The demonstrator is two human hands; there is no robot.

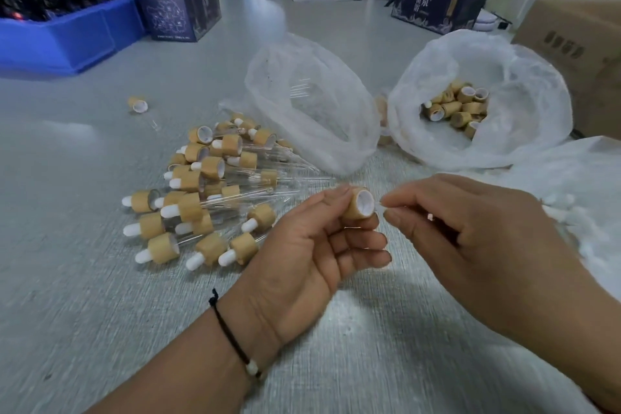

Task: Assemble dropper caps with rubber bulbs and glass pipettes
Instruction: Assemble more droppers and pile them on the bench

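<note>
My left hand (pixel 312 242) pinches a bamboo-coloured dropper cap (pixel 359 207) between thumb and fingers, its white-lined opening turned toward my right hand. My right hand (pixel 470 232) sits just right of the cap, thumb and forefinger pinched together on a thin glass pipette (pixel 381 203) whose tip is at the cap's opening; the pipette is barely visible. A pile of assembled droppers (pixel 201 195) with white bulbs and glass pipettes lies on the floor to the left.
A plastic bag of glass pipettes (pixel 309 101) and a plastic bag of bamboo caps (pixel 457 107) sit ahead. White rubber bulbs (pixel 578 212) lie in a bag at right. One lone cap (pixel 137 104) lies far left. Blue crate (pixel 67 40) and cardboard boxes (pixel 578 54) stand behind.
</note>
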